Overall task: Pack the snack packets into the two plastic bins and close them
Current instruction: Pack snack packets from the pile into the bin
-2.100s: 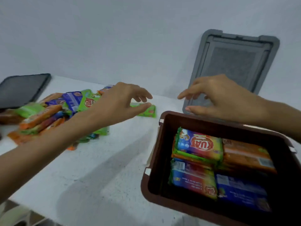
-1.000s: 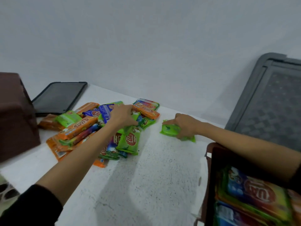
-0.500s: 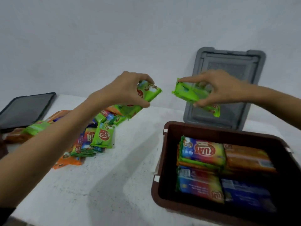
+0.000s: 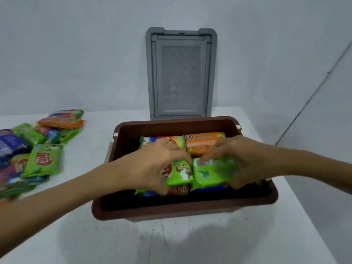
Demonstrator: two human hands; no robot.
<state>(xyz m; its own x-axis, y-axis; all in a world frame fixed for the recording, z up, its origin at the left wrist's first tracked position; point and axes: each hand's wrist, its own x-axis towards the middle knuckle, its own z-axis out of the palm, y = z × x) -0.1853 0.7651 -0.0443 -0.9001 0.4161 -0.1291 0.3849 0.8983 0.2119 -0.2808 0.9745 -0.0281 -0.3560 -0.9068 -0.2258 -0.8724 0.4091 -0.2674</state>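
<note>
— Both hands had dropped from above the bench (image 4: 171, 242) into the bin (image 4: 171, 209), each bringing its green packet along.

— What were they holding?

— Left hand (image 4: 152, 165) gripped the left packet (image 4: 180, 173) from above, fingers curled over it. Right hand (image 4: 236, 159) gripped the right packet (image 4: 209, 173) the same way.

— Which way did the packets run?

— Long axes lay left to right across the bin, flat faces up, inner short ends touching at the middle. The outer ends were hidden under the hands, and both packets were blurred.

— Where in the bin?

— Over the near half, above packets already packed. I could not tell whether they rested on those or were held just clear. An orange packet (image 4: 204, 140) lay behind them, also long side left to right.

— And the rest?

— Grey lid (image 4: 181, 73) stood upright against the wall (image 4: 76, 54), just behind the bin. A pile (image 4: 43, 161) of loose packets lay on the bench to the left, apart from the bin.
</note>
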